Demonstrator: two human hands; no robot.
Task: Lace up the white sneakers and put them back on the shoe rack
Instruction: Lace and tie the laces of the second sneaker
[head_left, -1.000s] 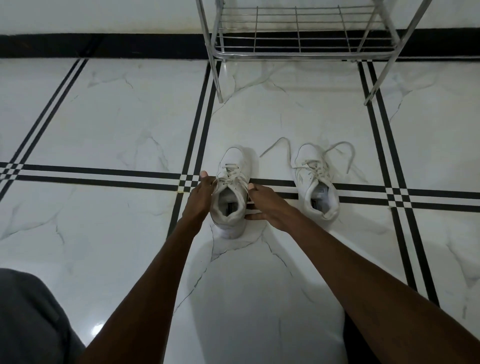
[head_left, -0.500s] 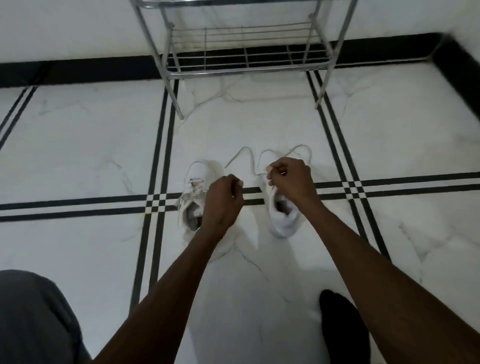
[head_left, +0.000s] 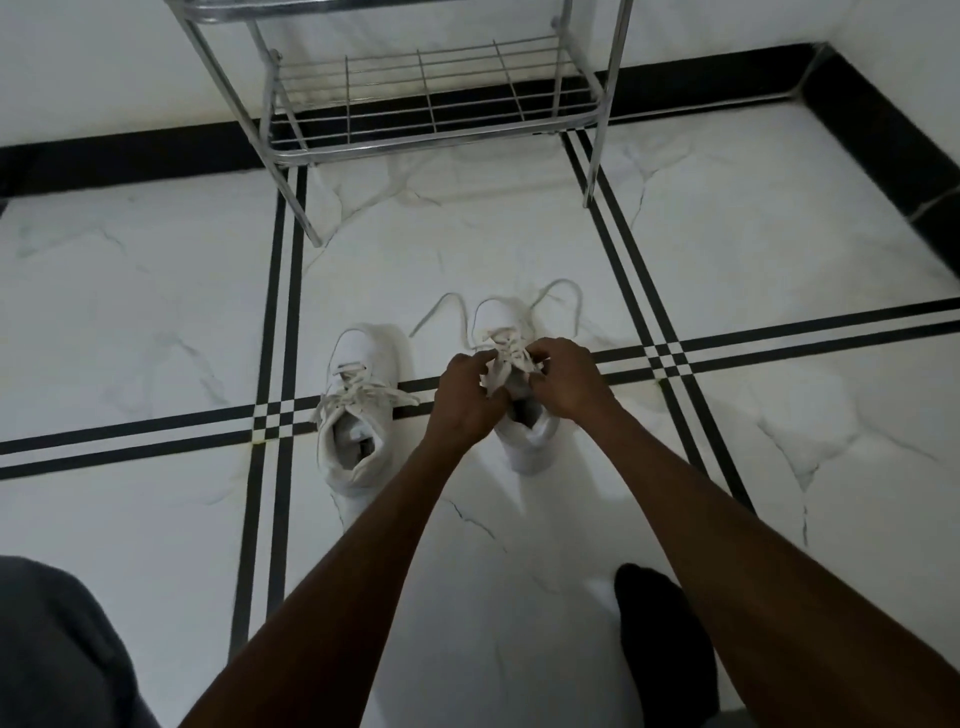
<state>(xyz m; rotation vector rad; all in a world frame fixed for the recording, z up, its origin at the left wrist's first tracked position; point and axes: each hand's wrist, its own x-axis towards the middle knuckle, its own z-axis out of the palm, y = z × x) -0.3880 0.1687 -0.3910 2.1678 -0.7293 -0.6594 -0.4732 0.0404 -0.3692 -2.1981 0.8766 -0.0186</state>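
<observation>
On the floor, the left sneaker (head_left: 356, 415) stands alone w/ laces tied. Just beside it, left hand (head_left: 464, 397) and right hand (head_left: 566, 382) pinch the laces (head_left: 506, 353) of the right sneaker (head_left: 519, 410). The shoe rack (head_left: 431, 98) stands behind, well apart.

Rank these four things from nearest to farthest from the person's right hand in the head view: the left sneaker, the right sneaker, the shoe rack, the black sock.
1. right sneaker: under the right hand, which touches its laces.
2. left sneaker: on the floor, leftward.
3. black sock and shoe rack: sock near the camera, rack against the wall; too close to rank.
</observation>
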